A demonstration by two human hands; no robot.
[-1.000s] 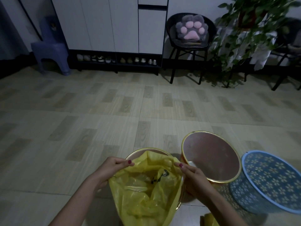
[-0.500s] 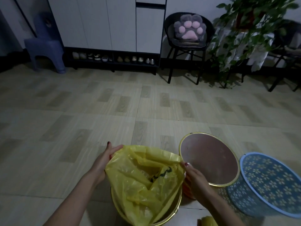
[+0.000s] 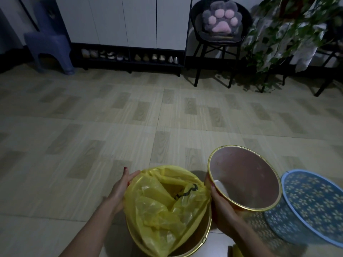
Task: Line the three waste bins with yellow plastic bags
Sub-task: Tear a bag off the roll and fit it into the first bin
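A yellow plastic bag sits open in the nearest gold-rimmed bin, with its mouth spread over the bin's far and left rim. My left hand holds the bag's left edge at the rim. On the other side, my right hand holds the bag's right edge, between this bin and a second gold-rimmed bin. That second bin has a bare brown inside. A blue flowered bin stands to its right, also unlined.
More yellow plastic lies on the floor at the bottom edge. Far back stand a purple stool, a white cabinet with a shoe shelf, a black chair with a paw cushion and a leafy plant.
Both hands have moved apart and down, drawing the bag's mouth wider over the near bin's rim. The bag now sits lower in the bin.
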